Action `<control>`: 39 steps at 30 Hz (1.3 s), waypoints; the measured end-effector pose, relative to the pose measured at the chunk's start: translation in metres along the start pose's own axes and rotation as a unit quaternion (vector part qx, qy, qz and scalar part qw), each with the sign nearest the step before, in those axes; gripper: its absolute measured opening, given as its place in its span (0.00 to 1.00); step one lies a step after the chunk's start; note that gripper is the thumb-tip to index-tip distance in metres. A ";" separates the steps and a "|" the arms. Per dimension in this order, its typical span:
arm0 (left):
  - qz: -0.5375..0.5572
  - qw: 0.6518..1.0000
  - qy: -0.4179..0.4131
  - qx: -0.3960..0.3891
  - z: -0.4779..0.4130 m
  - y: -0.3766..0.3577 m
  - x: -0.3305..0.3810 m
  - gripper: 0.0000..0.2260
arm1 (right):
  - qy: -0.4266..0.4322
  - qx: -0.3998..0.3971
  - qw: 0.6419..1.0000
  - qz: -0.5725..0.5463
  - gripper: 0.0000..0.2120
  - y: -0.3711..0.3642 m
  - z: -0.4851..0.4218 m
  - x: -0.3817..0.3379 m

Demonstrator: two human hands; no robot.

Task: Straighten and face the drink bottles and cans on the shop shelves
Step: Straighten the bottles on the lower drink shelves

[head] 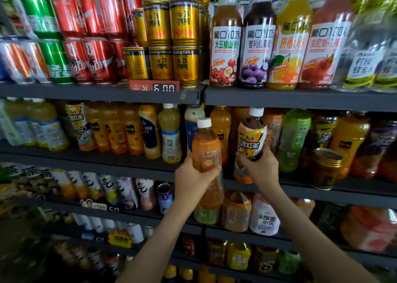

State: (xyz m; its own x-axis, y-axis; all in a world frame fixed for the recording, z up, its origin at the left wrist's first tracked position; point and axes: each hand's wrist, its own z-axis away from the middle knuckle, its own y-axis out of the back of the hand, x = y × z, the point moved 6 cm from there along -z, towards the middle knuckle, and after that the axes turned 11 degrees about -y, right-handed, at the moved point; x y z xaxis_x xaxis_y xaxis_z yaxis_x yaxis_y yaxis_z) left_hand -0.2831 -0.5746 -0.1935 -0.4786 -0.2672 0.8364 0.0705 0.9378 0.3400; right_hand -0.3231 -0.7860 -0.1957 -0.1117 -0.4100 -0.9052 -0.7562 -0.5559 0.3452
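Top shelf reads mostly faced; the middle shelf (86,155) is still ragged, bottles leaning at its left. Your left hand (193,175) has its fingers wrapped round an orange tea bottle (206,145), nearly full. Your right hand (257,166) grips the iced tea bottle (252,139), dark inside, both held before that shelf, label outward.

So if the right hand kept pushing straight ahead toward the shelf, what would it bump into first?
Probably the orange bottles standing right behind the iced tea bottle that the right hand holds. Its bottle would likely reach them before the hand itself, though depth is hard to judge here.
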 end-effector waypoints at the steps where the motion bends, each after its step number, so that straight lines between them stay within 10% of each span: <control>1: 0.004 1.000 -0.011 0.002 -0.001 -0.005 0.004 0.16 | 0.001 0.002 1.000 -0.012 0.24 0.006 0.006 0.002; 26: -0.203 0.974 -0.103 0.000 -0.066 -0.119 0.034 0.30 | -0.027 -0.007 0.997 -0.066 0.20 0.078 0.005 0.031; 39: -0.064 0.978 -0.193 0.041 -0.003 -0.112 0.070 0.21 | -0.030 -0.003 0.996 -0.087 0.18 0.092 0.027 0.022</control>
State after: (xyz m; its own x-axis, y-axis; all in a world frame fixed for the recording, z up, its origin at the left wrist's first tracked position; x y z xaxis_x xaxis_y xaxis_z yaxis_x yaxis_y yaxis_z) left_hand -0.3218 -0.6992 -0.1717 -0.7744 -0.2946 0.5599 -0.0741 0.9211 0.3822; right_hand -0.4120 -0.8265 -0.1902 -0.0174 -0.2641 -0.9644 -0.7637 -0.6190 0.1833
